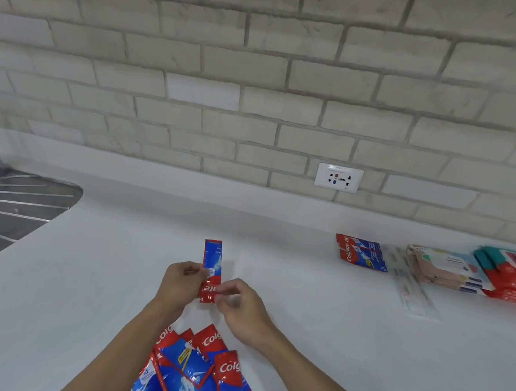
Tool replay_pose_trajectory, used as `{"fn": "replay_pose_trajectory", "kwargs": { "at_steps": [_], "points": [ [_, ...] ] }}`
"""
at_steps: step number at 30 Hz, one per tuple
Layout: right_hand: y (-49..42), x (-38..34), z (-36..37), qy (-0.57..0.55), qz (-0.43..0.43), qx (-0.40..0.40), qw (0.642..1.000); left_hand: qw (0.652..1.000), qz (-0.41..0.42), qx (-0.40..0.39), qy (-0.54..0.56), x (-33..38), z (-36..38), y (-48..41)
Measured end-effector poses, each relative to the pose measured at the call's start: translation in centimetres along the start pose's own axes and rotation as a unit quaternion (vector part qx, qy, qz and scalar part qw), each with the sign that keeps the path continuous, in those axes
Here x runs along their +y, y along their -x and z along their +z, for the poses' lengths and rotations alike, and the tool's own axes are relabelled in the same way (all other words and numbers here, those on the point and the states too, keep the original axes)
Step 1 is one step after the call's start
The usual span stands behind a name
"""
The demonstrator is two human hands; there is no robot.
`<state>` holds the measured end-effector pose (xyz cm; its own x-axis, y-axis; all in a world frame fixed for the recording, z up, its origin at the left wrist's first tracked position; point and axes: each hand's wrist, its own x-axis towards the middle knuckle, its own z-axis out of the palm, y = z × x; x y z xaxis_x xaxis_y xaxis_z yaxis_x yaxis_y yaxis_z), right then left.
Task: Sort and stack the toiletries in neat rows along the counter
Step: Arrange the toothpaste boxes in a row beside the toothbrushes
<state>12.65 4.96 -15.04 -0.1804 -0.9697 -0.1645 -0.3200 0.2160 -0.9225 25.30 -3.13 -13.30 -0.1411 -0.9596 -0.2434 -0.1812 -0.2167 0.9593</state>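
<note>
Though apart, pinched grips (182,281) (240,309) on sachet (212,259).

Two hands pinch a narrow Colgate toothpaste sachet (211,269) over the white counter (95,261), well below-left of the wall socket (338,177): left hand (179,282) at its middle, right hand (241,307) at the red lower end. A loose pile of Colgate sachets (197,370) lies further below, btwn the forearms. Below-right of the socket runs a row w/ a small Colgate stack (360,253), clear-wrapped packets (408,283), beige wipe packs (445,268) & red-and-teal packs (508,274). Steel drainboard (17,204) far left of the socket.
</note>
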Motion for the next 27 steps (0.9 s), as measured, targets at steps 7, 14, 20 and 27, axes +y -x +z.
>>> {"fn": "replay_pose_trajectory", "kwargs": {
  "at_steps": [7,14,20,27],
  "points": [
    [0.1,0.3,-2.4,-0.159,0.095,0.037,0.982,0.989,-0.035,-0.042,0.135,1.4,3.5,1.7],
    [0.9,1.7,-5.7,-0.245,0.091,0.094,0.961,0.968,-0.083,-0.108,0.212,1.7,6.6,2.4],
    [2.5,3.1,-10.3,-0.238,0.080,0.090,0.964,0.946,-0.115,-0.164,0.257,2.4,9.1,1.9],
    [4.1,4.7,-16.3,-0.195,0.086,0.058,0.975,0.962,-0.087,-0.197,0.168,3.8,10.6,0.6]
  ]
}}
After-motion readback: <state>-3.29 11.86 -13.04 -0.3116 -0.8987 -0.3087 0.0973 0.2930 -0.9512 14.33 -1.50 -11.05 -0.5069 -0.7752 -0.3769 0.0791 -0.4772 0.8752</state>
